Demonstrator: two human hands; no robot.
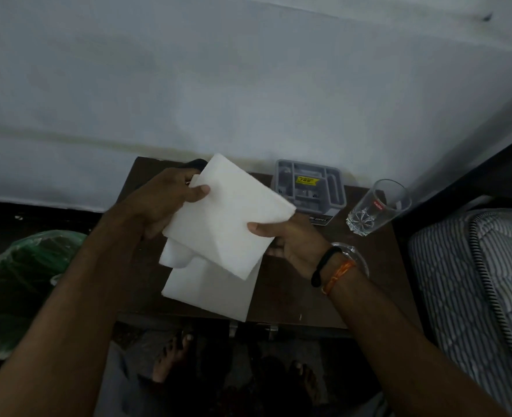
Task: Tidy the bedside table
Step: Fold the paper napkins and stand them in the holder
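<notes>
Cloth: white folded cloth you're holding above the counter, lower layers hanging down.
Hands: your L hand pinches its top-left edge; R hand grips the right corner.
Counter: dark wood, w/ grey organiser and a clear glass at the back.
Room: pale wall behind, striped mattress right, green bag left.

- A small dark brown wooden bedside table stands against a pale wall; its tabletop fills the middle of the view.
- A grey plastic organiser tray with several compartments and a yellow sticker sits at the back edge, right of centre.
- A clear drinking glass with a red label stands near the back right corner, just beside the tray.
- A dark object lies at the back left corner, mostly hidden.
- White folded cloth hangs low over the tabletop's front; whether it touches is unclear.
</notes>
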